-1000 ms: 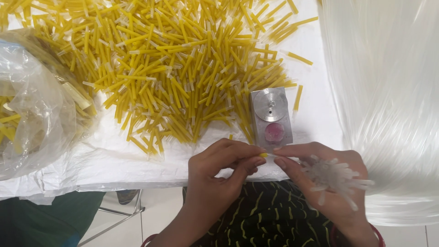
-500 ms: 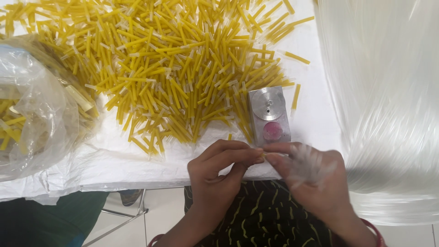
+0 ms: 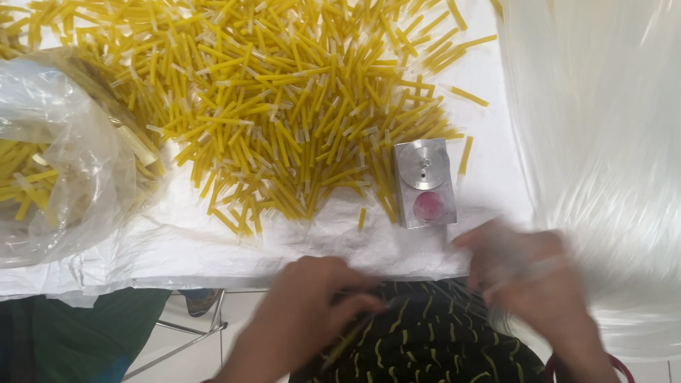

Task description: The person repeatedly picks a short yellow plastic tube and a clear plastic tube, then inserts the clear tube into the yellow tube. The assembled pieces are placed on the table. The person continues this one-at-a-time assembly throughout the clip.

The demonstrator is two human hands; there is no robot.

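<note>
Hundreds of short yellow plastic tubes [image 3: 284, 120] are lying in a big heap on the white cloth-covered table [image 3: 234, 245]. I am using the small square metal block with the round pink spot [image 3: 423, 182] as my marker; the heap is sitting just to the left of it. My left hand [image 3: 312, 312] is hanging below the block, off the table edge, with fingers curled around one thin yellow tube [image 3: 347, 340]. My right hand [image 3: 528, 284] is below and to the right of the block. It is blurry, so I cannot tell how far open it is, or what it is holding. Right of the block, long clear shiny strands [image 3: 603, 142] are spreading out. Far left of it, a clear plastic bag [image 3: 64, 177] is holding more tubes. I think I am doing best by pinching gently and keeping both hands close together.
</note>
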